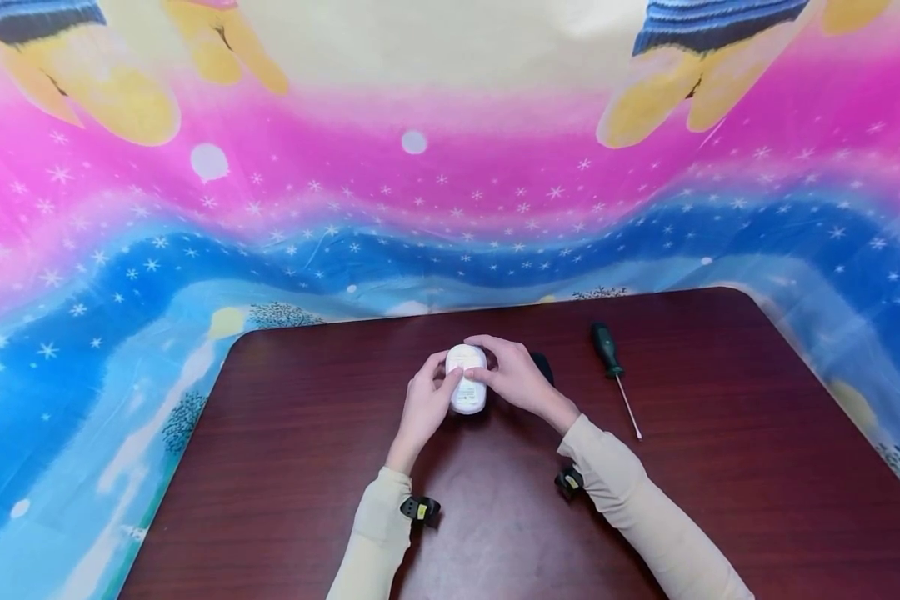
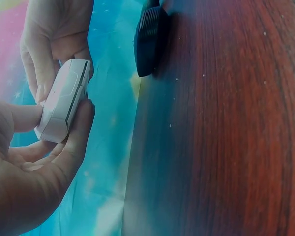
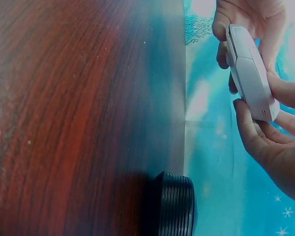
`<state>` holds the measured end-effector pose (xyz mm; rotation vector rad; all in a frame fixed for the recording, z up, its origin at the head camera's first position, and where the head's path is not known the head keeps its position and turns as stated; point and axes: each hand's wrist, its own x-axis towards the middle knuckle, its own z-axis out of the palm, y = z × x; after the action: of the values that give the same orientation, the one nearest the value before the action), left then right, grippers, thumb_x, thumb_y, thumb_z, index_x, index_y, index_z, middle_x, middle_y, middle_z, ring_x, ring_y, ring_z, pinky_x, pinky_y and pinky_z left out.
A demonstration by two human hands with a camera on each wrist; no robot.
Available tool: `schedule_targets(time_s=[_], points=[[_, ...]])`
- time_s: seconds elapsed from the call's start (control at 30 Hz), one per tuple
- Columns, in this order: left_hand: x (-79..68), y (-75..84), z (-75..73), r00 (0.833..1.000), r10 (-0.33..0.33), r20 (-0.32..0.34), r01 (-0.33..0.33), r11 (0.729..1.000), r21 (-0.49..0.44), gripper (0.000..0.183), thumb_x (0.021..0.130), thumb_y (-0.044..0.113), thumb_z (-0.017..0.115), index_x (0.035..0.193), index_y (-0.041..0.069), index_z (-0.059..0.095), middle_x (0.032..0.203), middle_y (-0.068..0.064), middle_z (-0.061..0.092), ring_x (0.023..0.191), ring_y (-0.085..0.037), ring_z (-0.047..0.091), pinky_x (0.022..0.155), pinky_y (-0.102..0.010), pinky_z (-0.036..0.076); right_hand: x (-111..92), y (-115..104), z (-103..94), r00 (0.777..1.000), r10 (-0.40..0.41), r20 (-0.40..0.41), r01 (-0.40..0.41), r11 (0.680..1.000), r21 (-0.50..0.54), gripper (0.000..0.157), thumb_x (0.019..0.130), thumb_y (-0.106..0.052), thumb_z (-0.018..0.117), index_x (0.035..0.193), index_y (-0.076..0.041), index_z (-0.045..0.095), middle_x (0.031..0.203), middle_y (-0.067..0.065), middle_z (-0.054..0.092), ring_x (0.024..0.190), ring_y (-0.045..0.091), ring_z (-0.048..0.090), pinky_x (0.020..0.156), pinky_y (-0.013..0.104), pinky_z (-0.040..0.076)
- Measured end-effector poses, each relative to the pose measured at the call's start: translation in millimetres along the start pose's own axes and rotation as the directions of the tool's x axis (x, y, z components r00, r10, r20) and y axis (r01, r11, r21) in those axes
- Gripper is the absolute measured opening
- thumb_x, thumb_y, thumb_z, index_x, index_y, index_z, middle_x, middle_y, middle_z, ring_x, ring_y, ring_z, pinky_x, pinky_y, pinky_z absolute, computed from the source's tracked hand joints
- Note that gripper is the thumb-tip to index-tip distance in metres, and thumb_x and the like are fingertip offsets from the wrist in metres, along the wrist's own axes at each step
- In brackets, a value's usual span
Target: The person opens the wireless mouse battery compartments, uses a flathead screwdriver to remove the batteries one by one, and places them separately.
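A white oval plastic device [image 1: 467, 402], about the size and shape of a computer mouse, is held above the table with fine print on the face turned up. My left hand [image 1: 424, 404] grips its left side, thumb on the printed face. From the right, my right hand [image 1: 521, 375] pinches it with the thumb on top and fingers round the far edge. Both wrist views show the device [image 2: 64, 101] edge-on, with a dark seam along its side. Fingers of both hands wrap its underside, which is mostly hidden.
Behind my right hand stands a black ribbed object [image 3: 177, 206], partly hidden in the head view. Farther right lies a screwdriver [image 1: 607, 354] with a dark green handle. The brown table [image 1: 285, 467] meets a colourful printed cloth [image 1: 465, 192] at its back edge.
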<state>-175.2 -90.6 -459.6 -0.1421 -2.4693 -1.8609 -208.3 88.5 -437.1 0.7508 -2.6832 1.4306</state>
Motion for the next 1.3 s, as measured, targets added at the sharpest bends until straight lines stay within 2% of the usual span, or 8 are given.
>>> schedule_targets(time_s=[0.3,0.47,0.6,0.77,0.9,1.03,1.2,1.3], points=[[-0.8,1.4,0.6,1.000,0.000,0.007,0.000,1.000,-0.012,0.035,0.103,0.013,0.063,0.135,0.001,0.061,0.108,-0.020,0.070,0.074,-0.016,0.067,0.061,-0.055,0.059,2,6,2.5,0.999,0.001,-0.046,-0.001,1.000,0.008,0.043,0.094,-0.007,0.076,0.134,0.002,0.064,0.106,0.014,0.072,0.083,0.024,0.064,0.071,0.033,0.053],[-2.6,3.1,2.4,1.000,0.012,0.021,-0.012,1.000,-0.025,0.034,0.103,0.012,0.064,0.134,-0.002,0.062,0.104,-0.021,0.070,0.075,-0.021,0.068,0.061,-0.056,0.058,2,7,-0.3,0.994,0.052,-0.100,-0.046,0.997,0.066,0.043,0.096,-0.006,0.073,0.137,0.000,0.061,0.110,0.018,0.072,0.086,0.023,0.073,0.060,0.028,0.058],[-2.9,4.7,3.4,1.000,0.007,0.020,-0.006,0.999,-0.041,0.034,0.103,0.010,0.064,0.134,-0.003,0.061,0.103,-0.021,0.070,0.078,-0.026,0.069,0.063,-0.060,0.057,2,6,-2.9,0.993,0.064,-0.101,-0.053,0.993,0.104,0.043,0.096,-0.006,0.073,0.136,0.001,0.060,0.113,0.020,0.072,0.092,0.028,0.075,0.064,0.032,0.061],[-3.5,3.6,3.1,1.000,0.013,0.026,-0.013,1.000,-0.016,0.035,0.102,0.012,0.066,0.134,-0.001,0.063,0.103,-0.019,0.070,0.080,-0.026,0.070,0.060,-0.048,0.058,2,6,-3.3,0.988,0.045,-0.150,-0.034,0.997,0.072,0.038,0.094,-0.006,0.076,0.130,0.001,0.064,0.110,0.017,0.074,0.093,0.027,0.074,0.077,0.040,0.061],[-4.6,1.6,2.4,0.999,0.020,0.039,-0.020,1.000,-0.011,0.035,0.101,0.013,0.067,0.133,0.000,0.064,0.103,-0.019,0.071,0.081,-0.025,0.071,0.059,-0.039,0.058,2,5,-5.3,0.973,0.037,-0.228,-0.023,0.998,0.064,0.033,0.092,-0.005,0.077,0.123,0.000,0.067,0.100,0.014,0.076,0.087,0.025,0.072,0.078,0.039,0.058],[-5.3,0.4,0.9,0.999,0.016,0.032,-0.016,1.000,-0.006,0.034,0.100,0.013,0.067,0.132,0.000,0.064,0.102,-0.018,0.071,0.080,-0.021,0.071,0.060,-0.037,0.058,1,2,-9.9,0.955,0.080,-0.286,-0.041,0.989,0.142,0.029,0.093,-0.005,0.076,0.120,0.000,0.068,0.092,0.011,0.076,0.081,0.027,0.070,0.073,0.031,0.057],[-5.6,-1.8,-1.5,1.000,0.001,-0.008,-0.001,1.000,0.006,0.034,0.100,0.014,0.068,0.131,0.001,0.065,0.102,-0.017,0.071,0.077,-0.015,0.069,0.059,-0.033,0.057,-1,3,-14.8,0.945,0.145,-0.294,-0.071,0.965,0.251,0.027,0.095,-0.002,0.073,0.120,0.001,0.067,0.087,0.013,0.073,0.076,0.033,0.071,0.070,0.043,0.061],[-5.7,-1.6,-2.5,1.000,-0.004,-0.027,0.004,1.000,-0.001,0.034,0.099,0.014,0.068,0.131,0.002,0.065,0.103,-0.017,0.072,0.076,-0.014,0.068,0.058,-0.032,0.056,-3,6,-16.0,0.947,0.158,-0.280,-0.083,0.961,0.263,0.027,0.094,-0.001,0.074,0.120,0.001,0.068,0.086,0.014,0.073,0.074,0.029,0.071,0.070,0.048,0.061]])
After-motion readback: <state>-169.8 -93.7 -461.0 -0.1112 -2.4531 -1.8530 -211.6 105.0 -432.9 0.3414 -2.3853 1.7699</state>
